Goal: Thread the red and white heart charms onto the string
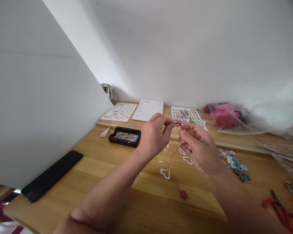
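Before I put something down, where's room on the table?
Bare table lies between black slab and left forearm, and between that forearm and red round piece. Right of right forearm, coloured rings and red-handled pliers crowd it.

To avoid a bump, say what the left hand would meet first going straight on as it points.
Likely the right hand, beyond the small, red, rounded piece at the tip of the left hand; depth is unclear.

The table (136, 201) was smooth, faintly glossy wood — left, a tray (122, 141) of black plastic; far right, a bag (275, 113) of thin, filmy plastic.
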Demonstrator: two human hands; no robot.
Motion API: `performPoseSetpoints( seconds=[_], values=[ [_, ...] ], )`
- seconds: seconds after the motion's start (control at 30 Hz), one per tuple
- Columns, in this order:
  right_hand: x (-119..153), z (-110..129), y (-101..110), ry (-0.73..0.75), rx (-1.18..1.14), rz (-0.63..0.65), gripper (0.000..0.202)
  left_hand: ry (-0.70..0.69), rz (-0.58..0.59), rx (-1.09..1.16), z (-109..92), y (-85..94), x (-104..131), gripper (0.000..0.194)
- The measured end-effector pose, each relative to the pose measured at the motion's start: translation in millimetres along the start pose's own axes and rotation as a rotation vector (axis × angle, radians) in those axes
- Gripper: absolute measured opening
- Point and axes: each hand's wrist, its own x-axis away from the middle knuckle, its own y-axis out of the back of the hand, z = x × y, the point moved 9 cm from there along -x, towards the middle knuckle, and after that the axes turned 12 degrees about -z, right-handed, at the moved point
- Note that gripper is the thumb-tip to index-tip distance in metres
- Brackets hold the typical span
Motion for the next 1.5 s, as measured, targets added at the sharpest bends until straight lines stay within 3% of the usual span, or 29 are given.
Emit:
performPoseSetpoints(
  seconds=[0.13,0.33,0.43,0.63,0.83,1.03,1.5],
  values=[
    [-2.2,4.5,1.4,0.139,0.213,0.032,0.016,-0.003,0.031,-0.036,0.5,-2.2,0.4,0.008],
    [4.6,36.6,7.9,0.585,0.618,-0.086,0.006,0.02,0.143,-0.041,5.0,-11.1,3.1,0.009],
    [8.2,45.3,9.8,0.71,0.627,-0.111,0.004,0.084,0.215,0.024,8.1,-16.7,4.8,0.007],
    [10.2,54.0,9.3,0.799,0.568,-0.124,0.006,0.325,0.4,0.195,17.6,-29.4,12.1,0.009],
    [7.4,48.8,9.4,0.726,0.534,-0.095,0.004,0.439,0.455,0.279,25.7,-34.4,17.1,0.013],
    [1.8,42.3,10.8,0.606,0.48,-0.071,0.005,0.388,0.42,0.251,21.8,-31.8,14.7,0.009],
    [-1.2,43.6,16.0,0.589,0.463,-0.124,0.003,0.314,0.407,0.167,20.0,-25.2,8.9,0.017]
  ],
)
